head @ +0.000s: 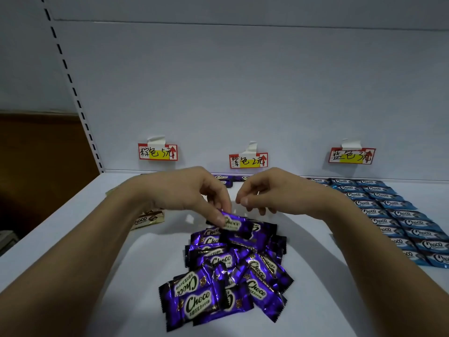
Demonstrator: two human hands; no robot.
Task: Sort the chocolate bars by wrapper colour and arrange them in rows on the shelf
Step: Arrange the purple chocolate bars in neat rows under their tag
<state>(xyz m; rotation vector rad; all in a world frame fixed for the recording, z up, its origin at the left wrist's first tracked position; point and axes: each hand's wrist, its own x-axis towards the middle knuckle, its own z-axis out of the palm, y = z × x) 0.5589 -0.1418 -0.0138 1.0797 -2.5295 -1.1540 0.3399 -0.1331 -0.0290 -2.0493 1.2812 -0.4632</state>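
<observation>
Blue bars [398, 215] stand done in two rows at right. Purple pile [233, 266] mid-shelf is mostly unsorted; few purple bars [224, 179] lie at back. Our left hand [194, 190] pinches one purple bar [234, 222] off the pile; right hand [264, 190] hovers, fingers loosely curled, holding nothing. Brown bar [148, 218] sits left.

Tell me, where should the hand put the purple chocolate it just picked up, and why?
Probably at the back, under the middle price tag. The left hand pinches a purple bar off the purple pile, a few purple bars already lie below that tag, and the blue rows fill the right. The right hand holds nothing.
</observation>
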